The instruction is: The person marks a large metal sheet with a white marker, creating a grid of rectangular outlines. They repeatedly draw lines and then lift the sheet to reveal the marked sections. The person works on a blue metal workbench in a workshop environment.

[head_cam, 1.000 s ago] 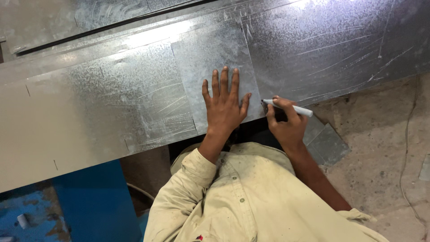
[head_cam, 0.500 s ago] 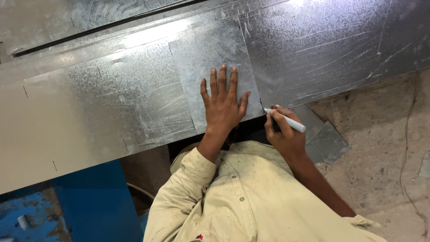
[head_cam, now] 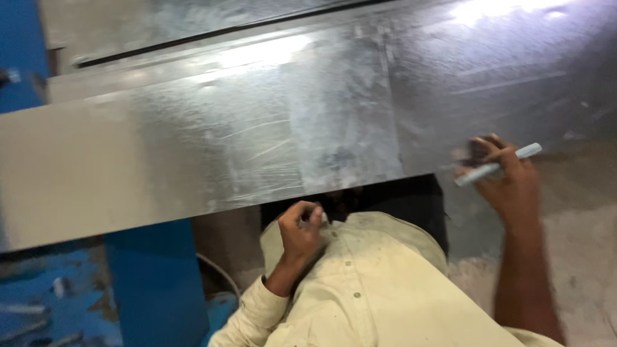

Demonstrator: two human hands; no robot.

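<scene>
Strong glare from overhead light is reflected off the galvanized steel sheet [head_cam: 270, 148] at the top right; the whole view is softened by motion blur.

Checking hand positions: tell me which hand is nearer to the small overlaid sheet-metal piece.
Left. The left hand is curled at the shirt, just below the small sheet-metal piece. The right hand, holding a marker, is off beyond its right edge.
</scene>
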